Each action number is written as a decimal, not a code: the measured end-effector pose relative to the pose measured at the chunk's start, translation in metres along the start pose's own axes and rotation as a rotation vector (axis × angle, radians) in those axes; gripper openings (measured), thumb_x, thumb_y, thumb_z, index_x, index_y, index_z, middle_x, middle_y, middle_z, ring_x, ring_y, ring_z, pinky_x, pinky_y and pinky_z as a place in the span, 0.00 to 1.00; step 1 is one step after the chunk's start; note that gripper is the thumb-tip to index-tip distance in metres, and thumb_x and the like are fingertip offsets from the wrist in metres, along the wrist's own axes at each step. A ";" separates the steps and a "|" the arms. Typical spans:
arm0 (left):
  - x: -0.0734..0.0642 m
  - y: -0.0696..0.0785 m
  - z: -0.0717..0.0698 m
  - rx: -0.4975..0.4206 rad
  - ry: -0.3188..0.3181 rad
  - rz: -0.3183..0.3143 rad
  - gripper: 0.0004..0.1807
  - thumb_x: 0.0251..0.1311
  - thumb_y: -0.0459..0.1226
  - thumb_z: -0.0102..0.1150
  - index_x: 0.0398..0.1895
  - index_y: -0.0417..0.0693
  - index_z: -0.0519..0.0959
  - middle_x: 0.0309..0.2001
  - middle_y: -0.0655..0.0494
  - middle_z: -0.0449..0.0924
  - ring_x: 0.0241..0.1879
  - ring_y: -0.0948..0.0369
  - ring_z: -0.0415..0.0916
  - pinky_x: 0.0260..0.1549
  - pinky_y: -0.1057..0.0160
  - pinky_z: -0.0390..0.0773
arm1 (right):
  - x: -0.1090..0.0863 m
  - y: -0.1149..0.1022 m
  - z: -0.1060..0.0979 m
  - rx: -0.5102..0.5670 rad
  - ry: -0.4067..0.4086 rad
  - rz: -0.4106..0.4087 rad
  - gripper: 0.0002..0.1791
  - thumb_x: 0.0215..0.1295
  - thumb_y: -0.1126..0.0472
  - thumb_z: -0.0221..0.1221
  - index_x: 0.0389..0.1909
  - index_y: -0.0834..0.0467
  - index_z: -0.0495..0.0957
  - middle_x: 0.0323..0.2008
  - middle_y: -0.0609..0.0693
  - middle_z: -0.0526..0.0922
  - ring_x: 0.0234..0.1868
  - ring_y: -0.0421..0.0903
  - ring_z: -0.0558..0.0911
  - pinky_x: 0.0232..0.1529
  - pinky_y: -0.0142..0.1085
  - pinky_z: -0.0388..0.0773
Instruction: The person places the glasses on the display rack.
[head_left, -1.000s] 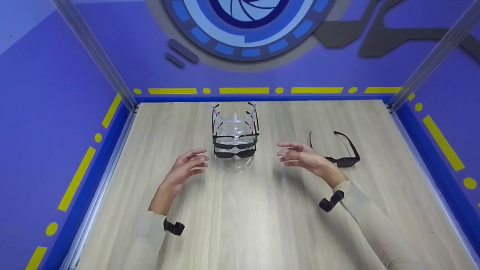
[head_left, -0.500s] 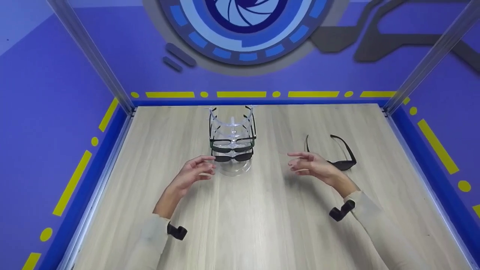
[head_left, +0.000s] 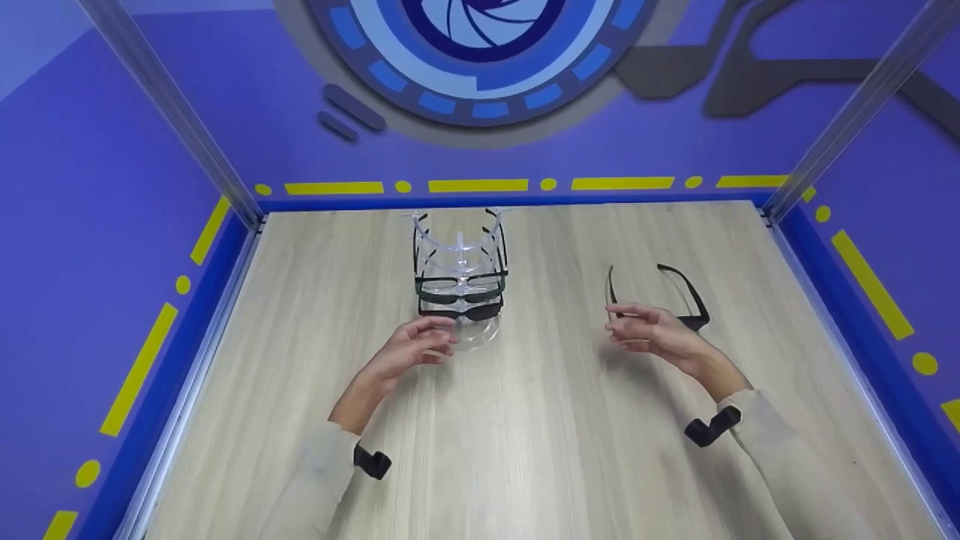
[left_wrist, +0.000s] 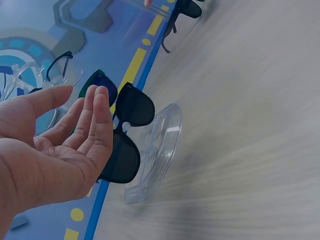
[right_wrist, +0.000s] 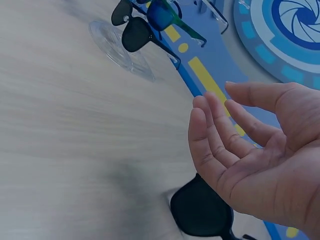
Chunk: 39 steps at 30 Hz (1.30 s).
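A clear plastic glasses stand [head_left: 477, 339] bears three pairs, one above another. Black-framed eyeglasses [head_left: 486, 278] with clear lenses are uppermost, dark sunglasses [head_left: 484, 295] with green temples come below, and black sunglasses [head_left: 484, 310] are lowest. My left hand [head_left: 409, 349] is just in front of the lowest pair, fingers loosely bent and holding nothing; whether it touches them I cannot tell. Over at the right, black sunglasses [head_left: 697, 322] lie on the table, temples unfolded towards the back. My right hand [head_left: 660, 336] hovers in front of them with nothing in it, hiding most of their front.
The wood-grain table [head_left: 525, 450] is enclosed by blue printed panels [head_left: 600, 154] at the back and both sides. Metal posts [head_left: 180, 127] stand at the back corners. Each wrist wears a black camera mount [head_left: 712, 426].
My left hand has moved right, up to the front of the stand. The right hand has gone right, to the front of the sunglasses on the table. The head view has shifted slightly.
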<state>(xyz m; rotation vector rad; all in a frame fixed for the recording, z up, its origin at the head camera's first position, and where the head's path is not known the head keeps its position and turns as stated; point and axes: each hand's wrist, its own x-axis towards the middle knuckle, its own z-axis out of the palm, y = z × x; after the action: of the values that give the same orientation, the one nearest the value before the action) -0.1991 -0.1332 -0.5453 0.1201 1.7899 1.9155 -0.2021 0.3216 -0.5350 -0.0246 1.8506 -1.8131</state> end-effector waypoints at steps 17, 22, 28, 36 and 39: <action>0.028 -0.008 0.039 -0.002 -0.110 -0.046 0.21 0.72 0.36 0.57 0.65 0.38 0.74 0.45 0.58 0.86 0.47 0.56 0.83 0.60 0.45 0.80 | -0.027 0.015 -0.038 0.114 0.011 -0.058 0.25 0.77 0.67 0.53 0.72 0.61 0.66 0.51 0.46 0.88 0.51 0.40 0.87 0.57 0.37 0.83; 0.032 -0.007 0.043 -0.008 -0.124 -0.065 0.23 0.72 0.35 0.57 0.67 0.35 0.72 0.44 0.59 0.85 0.47 0.56 0.83 0.63 0.41 0.76 | -0.032 0.015 -0.050 0.166 0.037 -0.078 0.22 0.78 0.67 0.52 0.70 0.58 0.69 0.48 0.45 0.89 0.50 0.41 0.88 0.56 0.36 0.84; 0.036 -0.004 0.046 -0.009 -0.129 -0.042 0.23 0.72 0.35 0.56 0.67 0.34 0.71 0.45 0.58 0.85 0.43 0.62 0.84 0.59 0.46 0.81 | -0.040 0.016 -0.069 0.240 0.050 -0.074 0.18 0.79 0.68 0.49 0.59 0.47 0.79 0.50 0.46 0.88 0.50 0.41 0.88 0.55 0.34 0.85; 0.048 -0.008 0.060 -0.037 -0.149 -0.042 0.22 0.72 0.35 0.57 0.65 0.37 0.74 0.44 0.59 0.86 0.43 0.62 0.84 0.56 0.51 0.83 | -0.052 0.021 -0.096 0.366 0.065 -0.083 0.19 0.81 0.68 0.46 0.60 0.50 0.80 0.50 0.48 0.88 0.51 0.42 0.87 0.54 0.34 0.85; 0.054 -0.011 0.066 -0.038 -0.167 -0.043 0.22 0.72 0.36 0.57 0.66 0.37 0.73 0.43 0.60 0.86 0.43 0.62 0.84 0.56 0.51 0.83 | -0.055 0.027 -0.103 0.404 0.074 -0.076 0.19 0.81 0.67 0.45 0.60 0.51 0.80 0.50 0.49 0.88 0.51 0.43 0.87 0.55 0.34 0.85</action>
<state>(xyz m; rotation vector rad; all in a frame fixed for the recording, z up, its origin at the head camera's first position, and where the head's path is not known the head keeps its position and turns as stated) -0.2158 -0.0504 -0.5617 0.2197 1.6333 1.8507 -0.1852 0.4399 -0.5457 0.1227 1.5146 -2.2363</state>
